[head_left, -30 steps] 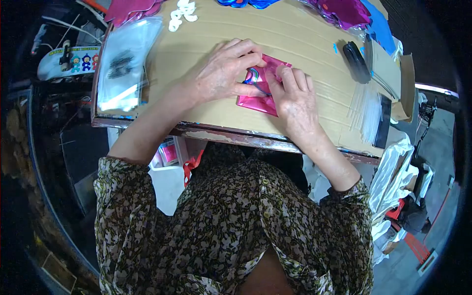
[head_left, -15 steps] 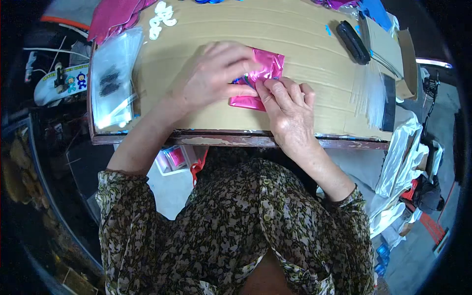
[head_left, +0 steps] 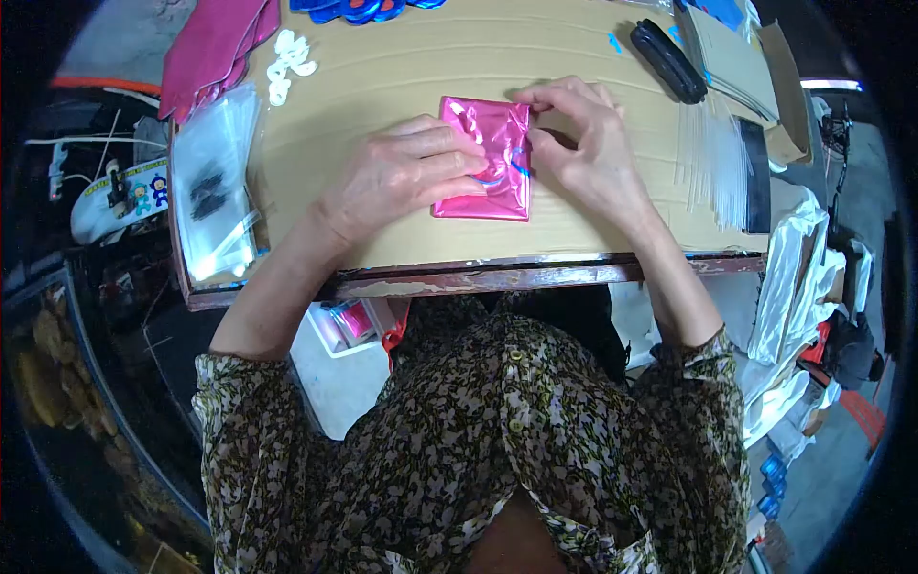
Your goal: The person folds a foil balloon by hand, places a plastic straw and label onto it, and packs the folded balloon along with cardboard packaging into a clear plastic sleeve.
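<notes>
A shiny pink folded foil packet with a blue mark lies flat near the middle of the cardboard-topped table. My left hand rests on the packet's left part, its fingers stretched out over the foil. At the packet's upper right edge is my right hand, with thumb and index finger apart and the other fingers curled. Its fingertips are beside or touching the edge; I cannot tell which.
Clear plastic sleeves lie at the left, below pink sheets. White pieces and blue foil items are farther back. A black case, grey cards and clear strips lie at the right.
My left hand has settled onto the packet. My right hand has moved up and right, off the packet's middle, and its thumb and index finger have spread. The packet now shows flatter and more fully.
</notes>
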The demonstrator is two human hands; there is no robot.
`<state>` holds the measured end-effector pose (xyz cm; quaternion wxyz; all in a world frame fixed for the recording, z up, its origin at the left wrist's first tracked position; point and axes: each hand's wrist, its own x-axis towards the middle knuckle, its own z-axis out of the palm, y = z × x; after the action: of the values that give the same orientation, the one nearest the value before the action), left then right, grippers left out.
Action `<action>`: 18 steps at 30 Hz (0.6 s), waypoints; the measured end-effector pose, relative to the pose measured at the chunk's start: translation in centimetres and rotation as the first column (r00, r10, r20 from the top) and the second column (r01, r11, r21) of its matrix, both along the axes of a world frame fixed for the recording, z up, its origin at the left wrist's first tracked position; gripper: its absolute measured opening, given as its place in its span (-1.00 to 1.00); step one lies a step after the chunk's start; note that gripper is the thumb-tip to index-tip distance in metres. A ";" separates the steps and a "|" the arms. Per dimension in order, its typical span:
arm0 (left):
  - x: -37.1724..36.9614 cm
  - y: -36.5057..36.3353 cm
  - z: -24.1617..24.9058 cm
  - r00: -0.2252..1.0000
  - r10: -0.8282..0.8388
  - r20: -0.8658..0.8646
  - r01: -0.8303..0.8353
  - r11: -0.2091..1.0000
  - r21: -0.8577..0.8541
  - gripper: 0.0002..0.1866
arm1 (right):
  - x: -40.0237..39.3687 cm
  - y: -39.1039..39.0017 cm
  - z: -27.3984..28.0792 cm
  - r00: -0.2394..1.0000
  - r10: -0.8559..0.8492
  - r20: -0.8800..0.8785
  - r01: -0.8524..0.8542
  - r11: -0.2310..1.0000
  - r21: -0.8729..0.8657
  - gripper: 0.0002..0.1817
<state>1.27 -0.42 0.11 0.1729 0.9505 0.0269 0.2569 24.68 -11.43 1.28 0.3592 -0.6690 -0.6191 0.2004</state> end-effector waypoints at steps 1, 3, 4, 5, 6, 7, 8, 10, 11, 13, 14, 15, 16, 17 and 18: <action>-0.1 0.0 0.0 1.000 0.002 -0.013 -0.002 1.000 0.006 -0.78 | 0.1 0.1 -0.1 1.000 0.015 0.020 -0.015 1.000 0.012 -0.64; -0.3 -0.1 0.2 1.000 0.013 -0.027 -0.012 1.000 0.010 -0.77 | 0.2 0.6 -0.3 0.996 0.055 0.063 -0.057 0.998 0.034 -0.66; -0.3 -0.2 0.3 0.998 0.021 -0.052 -0.022 0.999 -0.031 -0.76 | 0.4 0.7 -0.4 0.997 0.057 0.059 -0.058 0.998 0.027 -0.66; -0.3 -0.3 0.4 0.997 0.027 -0.077 -0.033 0.997 -0.072 -0.75 | 0.7 0.9 -0.4 0.997 0.073 0.010 -0.073 0.997 0.013 -0.69; -0.3 -0.1 0.5 0.997 0.027 -0.078 -0.033 0.997 -0.077 -0.75 | 0.9 1.1 -0.5 0.995 0.088 -0.037 -0.088 0.996 0.003 -0.72; -0.2 0.0 0.5 0.997 0.008 -0.072 -0.012 0.998 -0.064 -0.75 | 0.9 1.2 -0.7 0.996 0.087 -0.037 -0.087 0.996 -0.001 -0.72; -0.2 0.1 0.6 0.998 -0.013 -0.066 0.010 0.999 -0.050 -0.75 | 0.9 1.3 -0.8 0.996 0.080 -0.028 -0.080 0.997 0.002 -0.75; -0.1 -0.2 1.1 0.997 -0.016 -0.076 0.012 0.998 -0.060 -0.76 | 0.8 1.3 -0.6 0.997 0.076 -0.022 -0.076 0.997 0.008 -0.77; -0.2 -0.2 1.1 0.996 -0.019 -0.084 0.013 0.997 -0.072 -0.76 | 0.6 1.3 -0.5 0.998 0.064 0.025 -0.064 0.998 0.010 -0.78; -0.1 -0.4 0.9 0.997 -0.002 -0.075 -0.005 0.996 -0.094 -0.76 | 0.4 1.5 -0.4 0.996 0.059 0.071 -0.060 0.998 0.012 -0.78; -0.1 -0.5 0.8 0.998 0.012 -0.064 -0.019 0.994 -0.112 -0.77 | 0.4 1.6 -0.4 0.992 0.064 0.110 -0.067 0.997 0.025 -0.78; -0.1 -0.5 0.8 0.998 0.016 -0.064 -0.023 0.993 -0.112 -0.77 | 0.4 1.7 -0.5 0.987 0.067 0.147 -0.074 0.997 0.039 -0.79; -0.1 -0.5 0.8 0.998 0.019 -0.064 -0.027 0.992 -0.125 -0.76 | 0.3 1.9 -0.5 0.987 0.072 0.146 -0.078 0.996 0.038 -0.79; -0.1 -0.6 0.8 0.998 0.022 -0.061 -0.030 0.990 -0.138 -0.76 | 0.3 1.9 -0.6 0.989 0.056 0.137 -0.063 0.997 0.048 -0.80; 0.0 -0.6 0.7 0.998 0.025 -0.060 -0.034 0.990 -0.139 -0.76 | 0.3 1.9 -0.6 0.991 0.040 0.129 -0.047 0.997 0.057 -0.81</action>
<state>1.22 -1.06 0.86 0.2345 0.9426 0.0640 0.2290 24.97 -9.52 0.68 0.3341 -0.6558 -0.6610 0.1463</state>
